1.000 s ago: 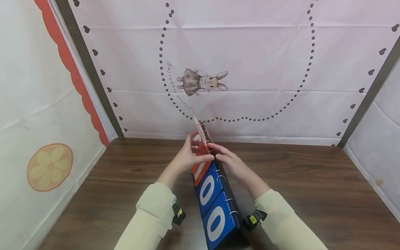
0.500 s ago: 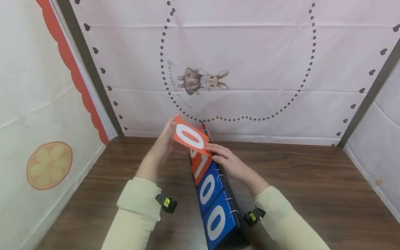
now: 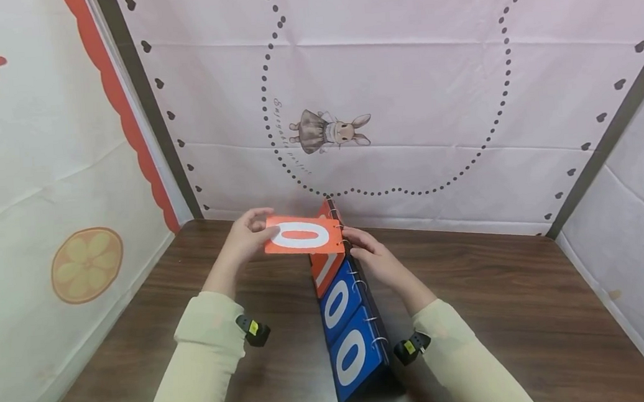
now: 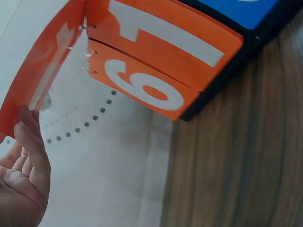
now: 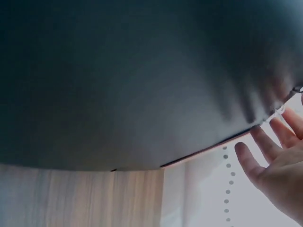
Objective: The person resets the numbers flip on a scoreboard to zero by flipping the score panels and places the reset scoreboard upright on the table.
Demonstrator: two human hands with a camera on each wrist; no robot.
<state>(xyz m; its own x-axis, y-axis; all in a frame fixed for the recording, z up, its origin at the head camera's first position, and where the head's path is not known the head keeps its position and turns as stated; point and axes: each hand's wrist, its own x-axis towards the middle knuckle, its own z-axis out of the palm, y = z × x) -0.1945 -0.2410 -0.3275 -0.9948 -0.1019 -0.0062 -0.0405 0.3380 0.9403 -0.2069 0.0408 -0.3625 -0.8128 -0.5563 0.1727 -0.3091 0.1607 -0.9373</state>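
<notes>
A tabletop flip scoreboard (image 3: 370, 310) with ring-bound number cards stands like a tent on the table. My left hand (image 3: 244, 234) pinches the outer edge of an orange "0" card (image 3: 302, 234), swung out to the left from its rings. Beneath it the left wrist view bares an orange "1" card (image 4: 147, 54) beside another orange card (image 4: 104, 85) reading 6 or 9. My right hand (image 3: 379, 262) touches the top ridge by the rings, fingers extended. In the right wrist view the board's black back (image 5: 118, 94) fills most of the frame.
Two blue "0" cards, the far one (image 3: 337, 306) and the near one (image 3: 355, 357), hang on the scoreboard's near half. A wood-grain table (image 3: 504, 313) lies below. Behind it rises a pale printed cloth wall (image 3: 405, 108), with more cloth at both sides.
My left hand has drawn the orange "0" card up off the stack, then out to the left and down until it lies nearly level. The right hand has stayed at the ridge.
</notes>
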